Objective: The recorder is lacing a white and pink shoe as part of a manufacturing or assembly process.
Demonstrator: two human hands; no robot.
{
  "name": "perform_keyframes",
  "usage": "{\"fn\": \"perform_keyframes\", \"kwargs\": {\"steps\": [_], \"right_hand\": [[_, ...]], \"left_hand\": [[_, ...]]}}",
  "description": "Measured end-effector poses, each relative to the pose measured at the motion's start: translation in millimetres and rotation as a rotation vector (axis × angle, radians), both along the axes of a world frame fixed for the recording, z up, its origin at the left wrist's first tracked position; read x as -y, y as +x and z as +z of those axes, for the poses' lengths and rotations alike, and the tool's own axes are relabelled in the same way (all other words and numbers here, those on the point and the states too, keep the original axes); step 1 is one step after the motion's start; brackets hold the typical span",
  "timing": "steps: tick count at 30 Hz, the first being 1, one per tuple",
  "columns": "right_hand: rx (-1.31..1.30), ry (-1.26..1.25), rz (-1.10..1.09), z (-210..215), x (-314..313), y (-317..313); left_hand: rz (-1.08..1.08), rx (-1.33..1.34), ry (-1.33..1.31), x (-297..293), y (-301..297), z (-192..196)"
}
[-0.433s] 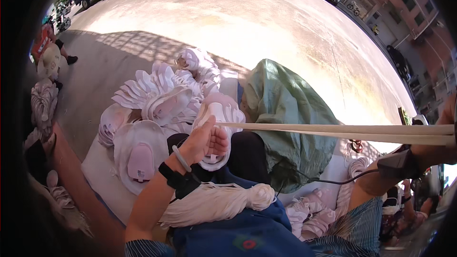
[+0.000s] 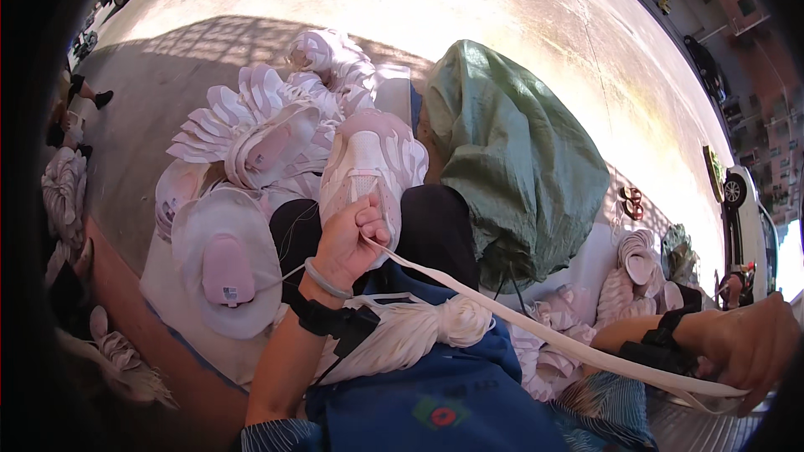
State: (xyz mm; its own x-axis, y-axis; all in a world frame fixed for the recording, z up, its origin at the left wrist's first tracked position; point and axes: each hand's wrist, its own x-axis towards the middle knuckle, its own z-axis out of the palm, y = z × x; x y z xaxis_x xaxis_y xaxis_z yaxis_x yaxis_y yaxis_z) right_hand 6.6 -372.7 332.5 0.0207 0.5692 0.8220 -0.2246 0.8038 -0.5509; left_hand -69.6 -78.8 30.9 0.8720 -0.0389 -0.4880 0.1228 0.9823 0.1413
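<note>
My left hand [image 2: 356,230] is closed on a long cream shoelace [image 2: 502,318], just over a white-and-pink shoe upper [image 2: 373,155] that rests between my knees. From there the lace runs in a slack double strand down to the right. My right hand [image 2: 754,347], far out at the right edge, is closed around the other end; its fingertips are partly in shadow. Across my lap lies a knotted bundle of white laces [image 2: 394,339], beneath my left forearm. A loose upper with a pink tongue [image 2: 224,264] sits to the left of my knee.
Stacked uppers [image 2: 247,121] are piled ahead on the left, and more uppers [image 2: 561,326] lie to my right. A large green sack [image 2: 519,167] stands right of my knee. Beyond it are brown sandals [image 2: 631,202]. Another person's leg [image 2: 92,92] shows at far left.
My right hand has dropped, and the lace, taut and level before, now sags. My left fingers have curled tighter on it. The view has tipped downward.
</note>
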Motion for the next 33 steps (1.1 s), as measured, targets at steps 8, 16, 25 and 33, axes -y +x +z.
{"fn": "perform_keyframes", "kwargs": {"steps": [8,16,25,33], "right_hand": [[0.130,-1.144,-0.282,-186.9,-94.1,-27.9],[0.406,-1.135,-0.384,-233.9,-116.0,5.1],[0.107,-1.313,-0.587,-265.9,-154.6,20.4],[0.123,-1.412,-0.479,-271.6,-165.9,20.7]], "left_hand": [[-0.212,-0.209,0.581,-3.5,-36.5,24.4],[-0.361,-0.173,0.885,2.2,-48.6,34.6],[-0.586,0.138,1.499,20.8,-41.1,33.5],[-0.612,0.210,1.540,21.0,-45.9,29.0]]}}
